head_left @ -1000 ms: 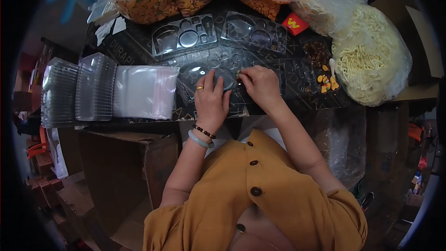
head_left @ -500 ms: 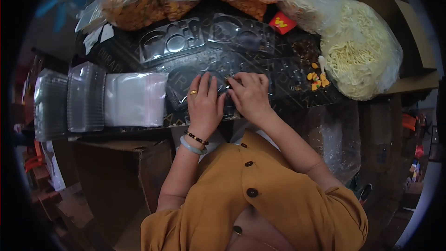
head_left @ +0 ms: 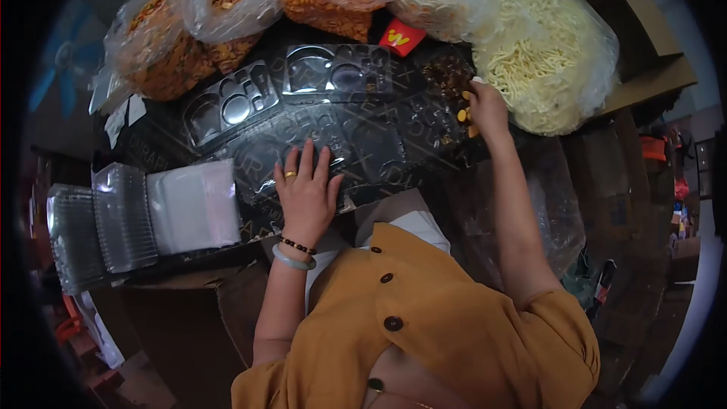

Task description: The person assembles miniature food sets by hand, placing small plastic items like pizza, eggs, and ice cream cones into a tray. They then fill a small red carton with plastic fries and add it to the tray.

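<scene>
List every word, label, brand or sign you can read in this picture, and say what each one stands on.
"W": yellow letter on the red packet among the snack bags.
"DURAPL...": pale print, cut off, on the black table sheet, left of the left hand.
"DU...": a further fragment of the same repeated print on the sheet's near edge, right of that hand.
Other print on the sheet is too blurred to read.

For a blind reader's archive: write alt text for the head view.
A person in a mustard top rests the left hand flat on a clear compartment tray while the right hand reaches into small snacks beside a bag of pale noodles. Bags of orange snacks line the far edge.
</scene>
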